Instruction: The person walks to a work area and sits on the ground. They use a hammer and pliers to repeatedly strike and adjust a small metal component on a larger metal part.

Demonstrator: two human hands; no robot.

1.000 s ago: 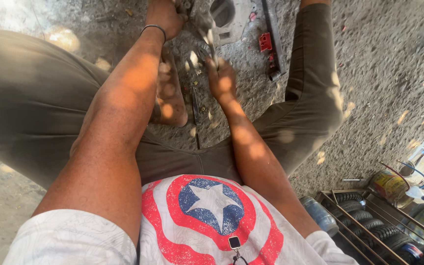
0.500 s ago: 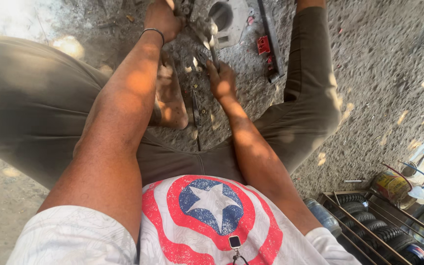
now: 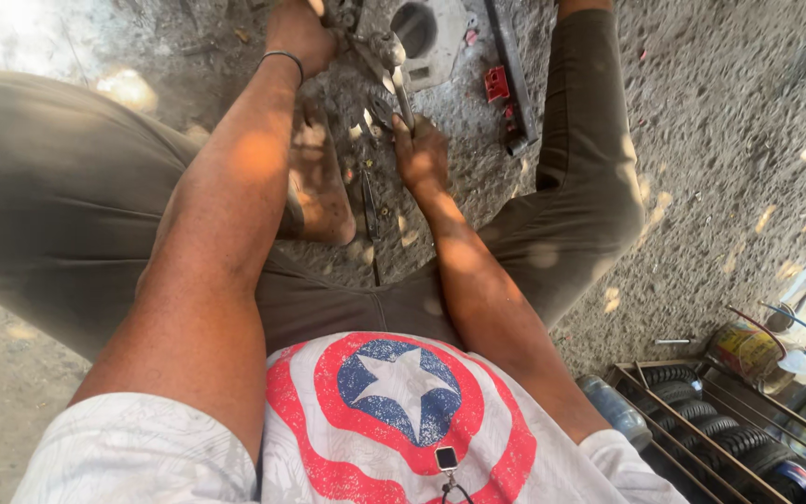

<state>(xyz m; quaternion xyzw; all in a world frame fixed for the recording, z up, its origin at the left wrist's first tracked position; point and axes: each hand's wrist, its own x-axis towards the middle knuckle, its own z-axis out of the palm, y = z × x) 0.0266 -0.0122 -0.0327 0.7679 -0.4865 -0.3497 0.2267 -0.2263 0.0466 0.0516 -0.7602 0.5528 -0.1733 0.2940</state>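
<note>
Left hand (image 3: 298,33): stretched out to the top edge of the view, closed on a dark metal part (image 3: 342,14) that is mostly cut off by the frame; how firm the grip is I cannot tell.
Right hand (image 3: 422,154): fingers wrapped tight round the lower end of a metal wrench (image 3: 394,79), fully closed on it.
Wrench position: slanting up from the right hand towards the metal part, its head meeting that part just beside the left hand, above the gravel floor (image 3: 720,121).
Wrench look: slim, grey steel, shiny at the head, dulled with grime along the shaft.
Risk: the head could slip off the fitting under force, since the handle looks greasy and the pull runs at an angle; the knuckles would then likely strike the grit or the left hand.
Second risk: the bare foot (image 3: 319,187) lies right under the work, so a dropped part could land on it.
Nearby: a grey metal casing (image 3: 436,33) and a red piece (image 3: 496,84) on the floor.
</note>
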